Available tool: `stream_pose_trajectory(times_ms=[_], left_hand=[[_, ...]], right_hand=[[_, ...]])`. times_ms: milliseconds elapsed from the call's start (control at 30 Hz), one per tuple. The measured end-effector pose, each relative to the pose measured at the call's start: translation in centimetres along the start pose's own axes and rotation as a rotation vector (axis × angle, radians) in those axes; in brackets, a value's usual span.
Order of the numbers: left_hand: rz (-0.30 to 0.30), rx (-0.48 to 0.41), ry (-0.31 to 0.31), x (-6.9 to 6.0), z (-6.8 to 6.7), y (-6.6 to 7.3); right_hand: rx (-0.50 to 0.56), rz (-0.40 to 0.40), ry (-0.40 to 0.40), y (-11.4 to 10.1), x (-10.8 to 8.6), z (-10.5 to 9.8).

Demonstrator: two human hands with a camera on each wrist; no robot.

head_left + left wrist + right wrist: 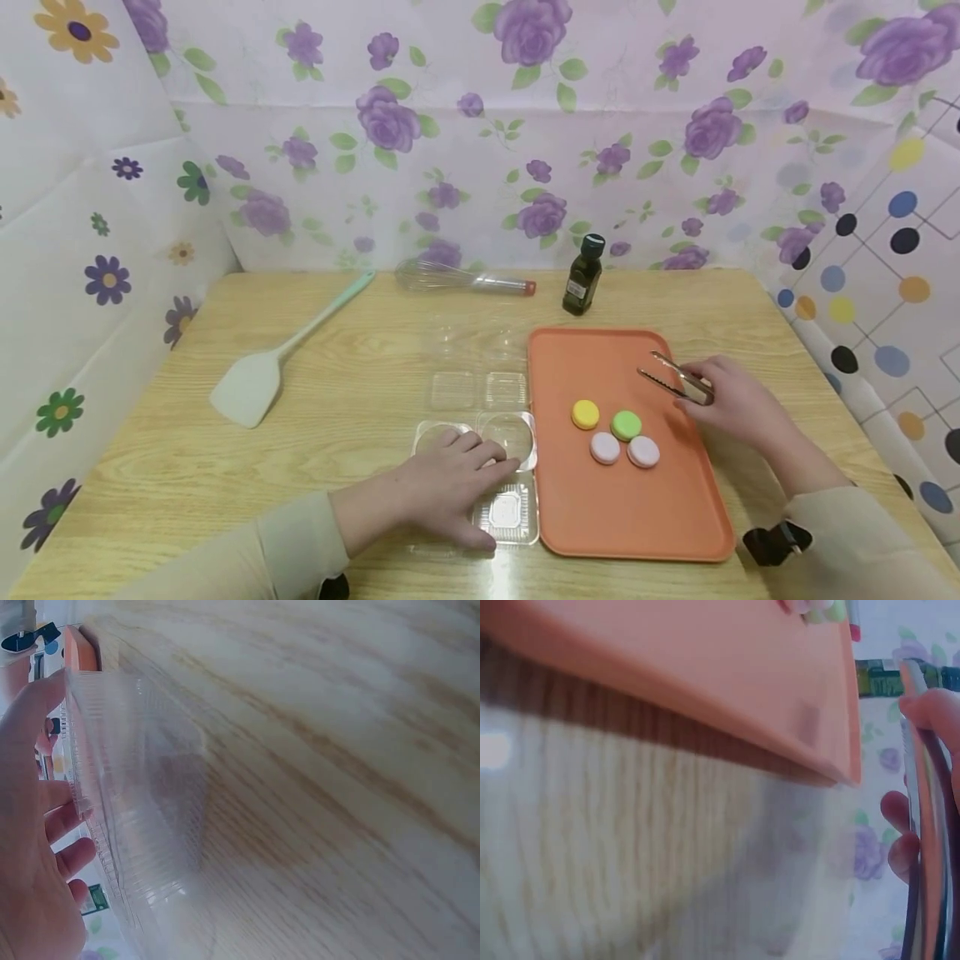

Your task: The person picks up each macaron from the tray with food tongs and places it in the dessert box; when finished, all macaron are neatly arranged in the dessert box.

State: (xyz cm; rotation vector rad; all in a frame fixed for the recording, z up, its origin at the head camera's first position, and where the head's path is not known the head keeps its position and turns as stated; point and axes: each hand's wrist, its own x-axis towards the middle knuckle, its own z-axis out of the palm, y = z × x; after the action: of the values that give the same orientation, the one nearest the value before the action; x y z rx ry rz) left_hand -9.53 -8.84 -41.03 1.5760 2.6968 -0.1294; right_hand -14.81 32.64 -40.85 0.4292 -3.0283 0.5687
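My right hand (pixel 738 404) holds metal tongs (pixel 678 379) over the right side of the orange tray (pixel 600 517); their tips stand apart with nothing between them. On the tray lie a yellow macaron (pixel 585 414), a green macaron (pixel 626 426) and two pale macarons (pixel 643 452). Left of the tray is a clear plastic container (pixel 506 510) with compartments. My left hand (pixel 450 479) rests across it, fingers spread and loosely bent, covering part of it. In the left wrist view the fingertips touch the rim of the container (pixel 142 787).
A pale spatula (pixel 251 387) lies at the left of the wooden table (pixel 337 400). Toward the back, a whisk (pixel 465 279) lies near a dark bottle (pixel 583 275) that stands behind the tray. Flowered sheets (pixel 450 108) line the back and left sides.
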Motion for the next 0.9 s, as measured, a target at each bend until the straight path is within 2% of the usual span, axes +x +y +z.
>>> stream_pose_trajectory(times_ms=[300,600,733,900], left_hand=[[0.018,0.031,0.012,-0.1,-0.2,0.0],[0.012,-0.037,0.037,0.0,-0.1,0.2],[0.01,-0.028,0.059,-0.1,0.0,0.3],[0.0,-0.04,0.056,-0.1,0.0,0.4]], right_hand=[[0.023,-0.087,-0.082,-0.9,-0.4,-0.3],[0.017,-0.105,-0.184,-1.7,-1.0,-0.9],[0.012,-0.117,-0.229,-2.2,-1.2,-1.1],[0.018,-0.143,-0.25,-2.6,-1.6,-1.0]])
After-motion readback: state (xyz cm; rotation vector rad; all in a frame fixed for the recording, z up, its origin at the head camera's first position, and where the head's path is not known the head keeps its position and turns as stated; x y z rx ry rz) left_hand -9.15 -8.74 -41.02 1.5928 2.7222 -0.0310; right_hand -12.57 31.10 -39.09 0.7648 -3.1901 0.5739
